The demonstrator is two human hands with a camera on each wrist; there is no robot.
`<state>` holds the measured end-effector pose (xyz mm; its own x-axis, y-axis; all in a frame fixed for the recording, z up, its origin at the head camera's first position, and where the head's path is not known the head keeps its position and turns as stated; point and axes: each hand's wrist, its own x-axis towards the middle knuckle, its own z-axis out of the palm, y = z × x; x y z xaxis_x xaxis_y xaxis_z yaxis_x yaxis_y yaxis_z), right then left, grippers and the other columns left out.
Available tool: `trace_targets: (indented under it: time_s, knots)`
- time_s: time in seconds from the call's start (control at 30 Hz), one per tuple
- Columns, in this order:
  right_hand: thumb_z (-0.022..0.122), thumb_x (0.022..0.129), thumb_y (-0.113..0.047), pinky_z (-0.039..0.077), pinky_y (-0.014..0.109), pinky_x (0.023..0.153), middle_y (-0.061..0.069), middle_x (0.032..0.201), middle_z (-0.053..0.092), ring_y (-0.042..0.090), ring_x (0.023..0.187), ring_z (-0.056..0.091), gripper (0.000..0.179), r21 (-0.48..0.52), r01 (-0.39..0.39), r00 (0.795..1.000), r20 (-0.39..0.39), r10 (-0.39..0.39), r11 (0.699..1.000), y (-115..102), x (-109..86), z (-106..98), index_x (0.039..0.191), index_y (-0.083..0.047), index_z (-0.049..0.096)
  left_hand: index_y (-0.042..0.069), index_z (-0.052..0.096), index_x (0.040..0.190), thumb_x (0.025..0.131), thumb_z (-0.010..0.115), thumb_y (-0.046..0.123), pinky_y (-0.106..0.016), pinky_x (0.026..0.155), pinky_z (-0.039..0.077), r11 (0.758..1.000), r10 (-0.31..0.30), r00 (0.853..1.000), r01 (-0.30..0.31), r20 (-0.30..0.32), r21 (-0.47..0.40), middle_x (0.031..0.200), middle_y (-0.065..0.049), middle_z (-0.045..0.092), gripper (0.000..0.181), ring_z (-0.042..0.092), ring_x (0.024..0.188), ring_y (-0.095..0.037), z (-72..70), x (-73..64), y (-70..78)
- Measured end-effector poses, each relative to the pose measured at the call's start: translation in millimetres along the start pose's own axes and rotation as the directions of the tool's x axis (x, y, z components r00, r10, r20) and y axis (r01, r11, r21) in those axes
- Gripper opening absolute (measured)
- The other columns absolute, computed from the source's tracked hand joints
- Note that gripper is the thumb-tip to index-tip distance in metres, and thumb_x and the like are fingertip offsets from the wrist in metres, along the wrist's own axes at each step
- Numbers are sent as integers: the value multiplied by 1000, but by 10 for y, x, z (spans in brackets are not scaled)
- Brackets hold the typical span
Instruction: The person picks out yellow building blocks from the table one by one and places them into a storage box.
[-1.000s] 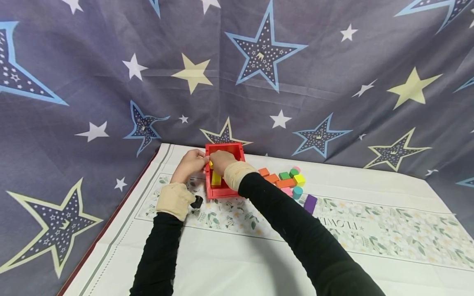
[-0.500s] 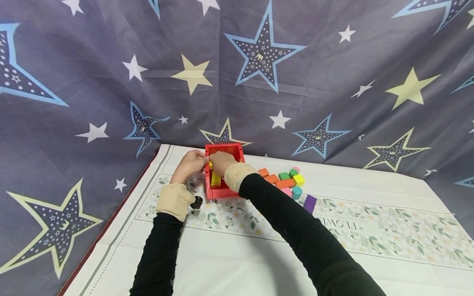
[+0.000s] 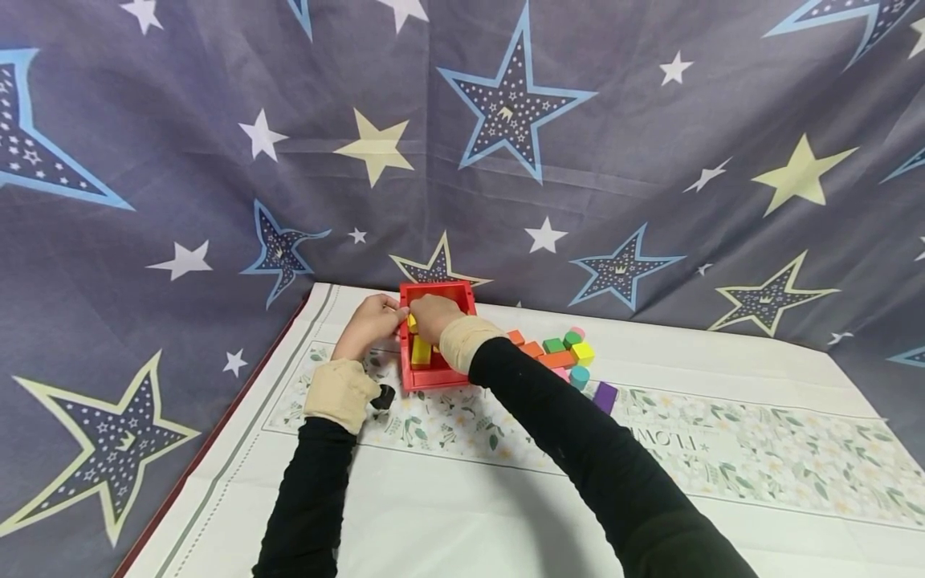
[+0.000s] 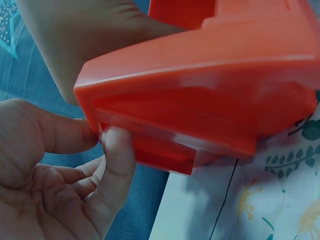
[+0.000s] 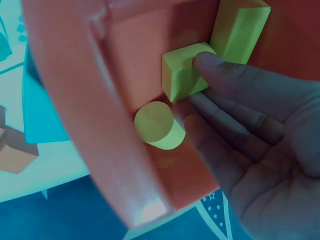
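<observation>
A red open-topped plastic box stands at the back of the table. My left hand is at its left side; in the left wrist view, thumb and forefinger pinch the edge of the box wall. Down inside the box, my right hand pinches a yellow cube-like block between thumb and fingers. A yellow cylinder lies beside that block against the wall, and a longer yellow block stands on its other side. The head view hides the right fingertips behind the hand.
Right of the box lies a loose group of blocks, among them an orange block, a green block, a yellow block and a teal cylinder. A purple block lies nearer. A star-patterned curtain hangs behind.
Both hands keep almost the same place at the box. Only a very slight shift of the whole head view shows.
</observation>
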<state>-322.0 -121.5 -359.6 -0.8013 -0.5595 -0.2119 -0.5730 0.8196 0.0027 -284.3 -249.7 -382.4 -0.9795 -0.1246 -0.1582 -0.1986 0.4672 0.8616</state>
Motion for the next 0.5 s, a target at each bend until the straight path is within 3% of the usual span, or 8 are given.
trace_targets:
  time_s: [0.23,0.5]
  knots:
    - [65,100,-14,58,34,92,6,124,71,19,104,67,27,-9,12,1000,7,-12,1000,39,-107,-113,127,-11,68,-4,54,120,105,53,20,-37,76,59,1000,-9,1000,9,2,-3,84,-5,58,29,58,62,-9,-6,-10,12]
    - [68,97,-14,61,34,79,6,116,71,20,95,67,21,-66,36,999,18,-35,997,114,-197,-227,118,-10,71,-5,54,118,105,54,19,-40,80,59,1000,-4,1000,4,2,-13,82,-4,56,27,56,62,-8,2,-7,16]
